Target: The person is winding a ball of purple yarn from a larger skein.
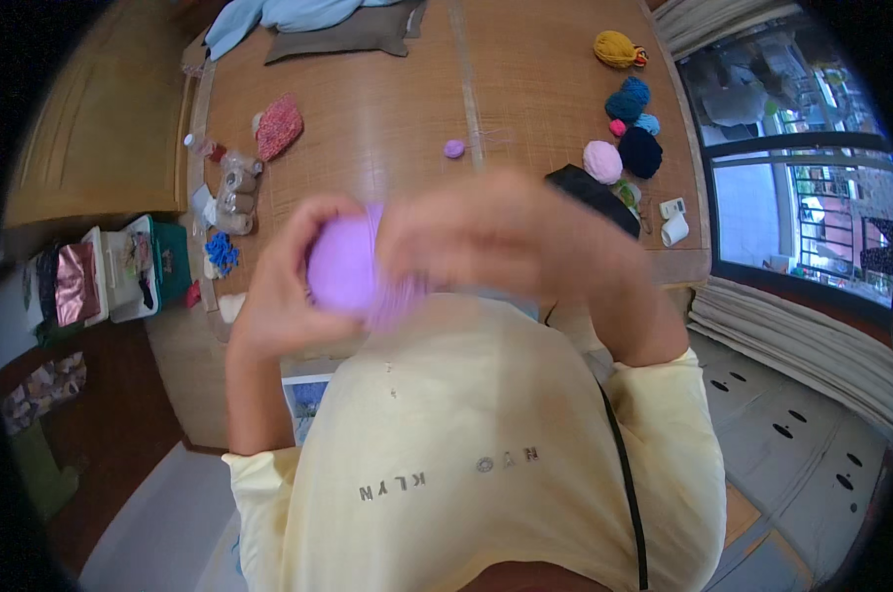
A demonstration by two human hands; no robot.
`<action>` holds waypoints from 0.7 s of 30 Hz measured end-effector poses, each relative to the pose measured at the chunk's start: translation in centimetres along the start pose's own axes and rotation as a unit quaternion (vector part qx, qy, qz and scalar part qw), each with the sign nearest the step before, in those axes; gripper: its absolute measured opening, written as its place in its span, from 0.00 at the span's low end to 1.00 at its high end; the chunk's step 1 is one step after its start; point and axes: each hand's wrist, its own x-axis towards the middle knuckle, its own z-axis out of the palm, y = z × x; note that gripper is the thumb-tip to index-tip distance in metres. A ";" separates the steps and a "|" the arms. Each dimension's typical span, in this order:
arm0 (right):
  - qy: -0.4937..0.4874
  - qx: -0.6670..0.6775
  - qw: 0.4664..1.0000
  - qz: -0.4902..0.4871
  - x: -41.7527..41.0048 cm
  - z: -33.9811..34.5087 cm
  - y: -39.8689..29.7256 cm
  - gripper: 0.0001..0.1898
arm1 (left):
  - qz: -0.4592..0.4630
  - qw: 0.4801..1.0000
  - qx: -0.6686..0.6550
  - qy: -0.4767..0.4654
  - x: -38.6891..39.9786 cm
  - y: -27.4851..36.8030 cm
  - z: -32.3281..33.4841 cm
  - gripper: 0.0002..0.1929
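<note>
My left hand is wrapped around a large ball of purple yarn, held above the front edge of the matted surface. At the ball's right side, my right hand is motion-blurred, its fingers bent close against the yarn. Strands on that side of the ball are smeared too. Whether the right fingers pinch a strand cannot be made out. Farther out on the mat lies a small purple yarn ball with a thin loose strand beside it.
More yarn balls, yellow, pink and navy, line the right side near a black cloth item. To the left are pink knitted work, a plastic bottle and blue yarn. A grey pillow lies at the back.
</note>
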 end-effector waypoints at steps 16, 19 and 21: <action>0.012 0.176 0.984 0.013 -1.1 4.2 3.6 0.09 | -0.039 0.786 -0.588 0.186 0.8 -2.1 0.2 0.13; -0.039 0.003 0.999 0.000 -0.9 2.7 -0.2 0.07 | -0.038 0.981 -0.041 0.185 1.3 -0.4 0.8 0.33; 0.048 0.044 0.994 0.090 -1.2 -0.7 -0.6 0.06 | 0.007 0.997 -0.069 0.030 -0.2 -0.8 0.3 0.35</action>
